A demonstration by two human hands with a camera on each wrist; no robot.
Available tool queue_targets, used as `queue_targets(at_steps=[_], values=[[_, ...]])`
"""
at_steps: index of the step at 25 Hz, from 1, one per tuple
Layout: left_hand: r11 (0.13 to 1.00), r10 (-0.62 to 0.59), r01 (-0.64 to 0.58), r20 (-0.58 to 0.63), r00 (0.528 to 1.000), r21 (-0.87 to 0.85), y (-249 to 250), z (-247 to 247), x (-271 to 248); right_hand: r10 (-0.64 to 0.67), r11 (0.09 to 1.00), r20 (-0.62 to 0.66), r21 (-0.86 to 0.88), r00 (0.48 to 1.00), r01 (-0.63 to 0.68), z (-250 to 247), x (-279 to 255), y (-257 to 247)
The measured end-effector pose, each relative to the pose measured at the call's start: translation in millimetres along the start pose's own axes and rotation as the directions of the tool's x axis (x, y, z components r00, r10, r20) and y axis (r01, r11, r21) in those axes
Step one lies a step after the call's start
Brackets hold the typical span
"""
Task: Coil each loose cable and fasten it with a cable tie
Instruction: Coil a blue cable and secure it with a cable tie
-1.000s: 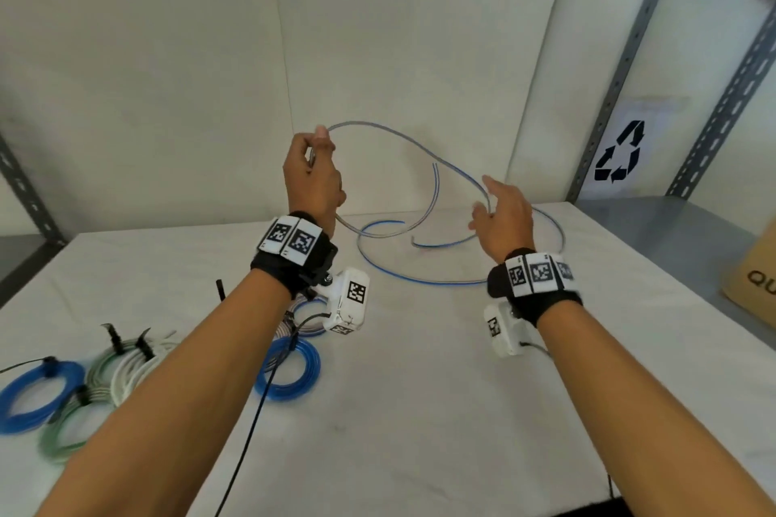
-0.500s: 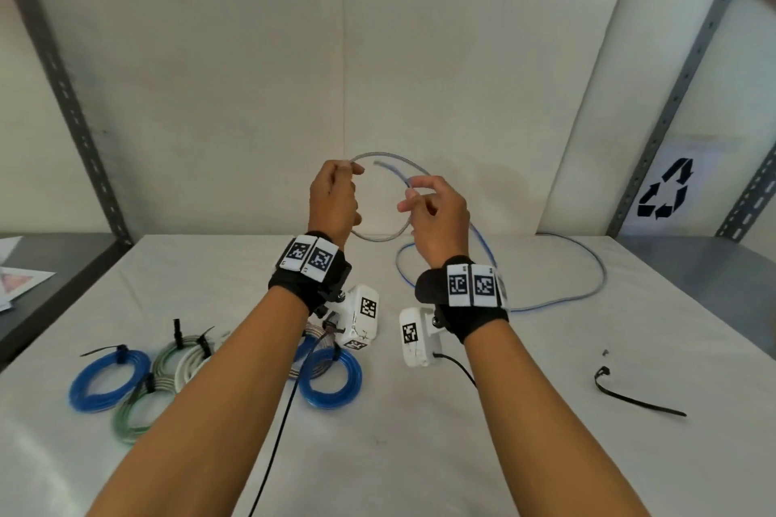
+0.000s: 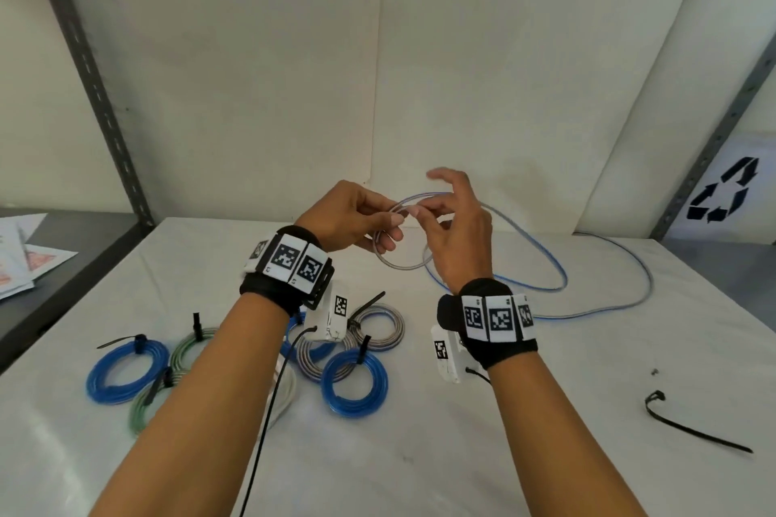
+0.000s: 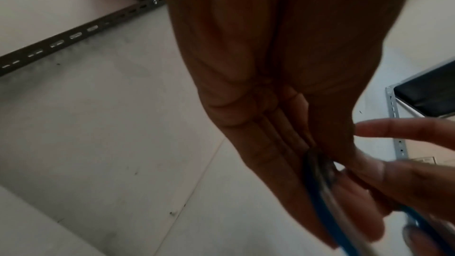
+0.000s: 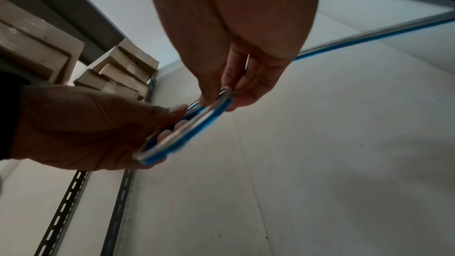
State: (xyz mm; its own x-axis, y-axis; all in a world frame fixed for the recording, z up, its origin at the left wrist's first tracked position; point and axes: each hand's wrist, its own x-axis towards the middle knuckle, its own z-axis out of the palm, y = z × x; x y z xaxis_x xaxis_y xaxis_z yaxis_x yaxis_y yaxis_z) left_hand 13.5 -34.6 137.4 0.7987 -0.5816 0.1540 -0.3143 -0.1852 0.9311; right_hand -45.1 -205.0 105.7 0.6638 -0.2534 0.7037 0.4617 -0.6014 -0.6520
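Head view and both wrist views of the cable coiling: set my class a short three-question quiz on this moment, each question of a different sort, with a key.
1. True or false: the left hand grips the blue-and-grey cable.
2. Where does the loose black cable tie lie: A, right of the right hand; B, among the tied coils?
3. Fill in: the uncoiled length trails to the ____ side of the table.

Key: 1 true; 2 A; 3 right.

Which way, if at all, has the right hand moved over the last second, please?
Yes. The right hand moved left, towards the wall seam, and now pinches the cable beside the left hand.
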Motion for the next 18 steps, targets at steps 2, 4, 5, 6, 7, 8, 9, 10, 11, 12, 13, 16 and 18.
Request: queue_targets(at_steps=[2,4,5,6,7,8,9,10,11,12,13,16,18], values=[[0.999,-0.018,0.017,0.012,1.000,0.030,-0.2,-7.9,-2.7,0.024,0.992,0.108,-0.126,0.994,-0.011,-2.5,-1.3,-1.7],[0.997,-0.025,0.025,0.003,1.000,0.074,-1.9,-13.5,-3.0,0.116,0.915,0.219,-0.404,0.969,-0.019,-6.7,3.5,-8.0],[0.995,-0.030,0.030,-0.001,1.000,0.095,-3.4,-14.3,-3.4,0.172,0.852,0.255,-0.524,0.952,-0.013,-9.3,5.3,-12.6],[0.993,-0.031,0.031,-0.003,1.000,0.116,-4.5,-14.5,-3.7,0.212,0.786,0.280,-0.618,0.936,0.008,-11.9,6.9,-16.7],[0.990,-0.029,0.030,-0.007,1.000,0.137,-5.5,-15.1,-4.0,0.221,0.728,0.304,-0.684,0.927,0.051,-14.0,8.4,-19.7],[0.989,-0.026,0.028,-0.012,1.000,0.149,-6.7,-15.7,-4.9,0.203,0.696,0.323,-0.711,0.925,0.096,-15.1,8.9,-20.6],[0.990,-0.022,0.024,-0.016,1.000,0.138,-7.7,-16.6,-5.8,0.177,0.705,0.329,-0.700,0.928,0.113,-16.5,8.8,-20.6],[0.995,-0.017,0.020,-0.022,1.000,0.100,-7.7,-17.8,-6.6,0.152,0.772,0.319,-0.629,0.935,0.090,-16.0,9.6,-16.9],[0.999,-0.011,0.013,-0.028,1.000,0.046,-7.1,-18.5,-7.9,0.137,0.877,0.281,-0.480,0.950,0.016,-15.4,9.8,-11.2],[1.000,-0.004,0.004,-0.036,0.999,-0.008,-6.1,-18.6,-9.2,0.145,0.959,0.222,-0.273,0.964,-0.081,-13.8,9.7,-4.1],[0.999,0.005,-0.007,-0.046,0.999,-0.048,-5.1,-18.4,-9.6,0.179,0.983,0.150,-0.069,0.972,-0.171,-10.9,9.0,0.9],[0.992,0.020,-0.031,-0.087,0.996,-0.119,-4.6,-17.2,-9.3,0.337,0.888,0.021,0.326,0.941,-0.325,1.4,3.9,1.8],[0.981,0.023,-0.053,-0.155,0.988,-0.188,-6.5,-16.0,-8.0,0.400,0.819,-0.015,0.455,0.916,-0.350,12.6,0.7,-2.6]])
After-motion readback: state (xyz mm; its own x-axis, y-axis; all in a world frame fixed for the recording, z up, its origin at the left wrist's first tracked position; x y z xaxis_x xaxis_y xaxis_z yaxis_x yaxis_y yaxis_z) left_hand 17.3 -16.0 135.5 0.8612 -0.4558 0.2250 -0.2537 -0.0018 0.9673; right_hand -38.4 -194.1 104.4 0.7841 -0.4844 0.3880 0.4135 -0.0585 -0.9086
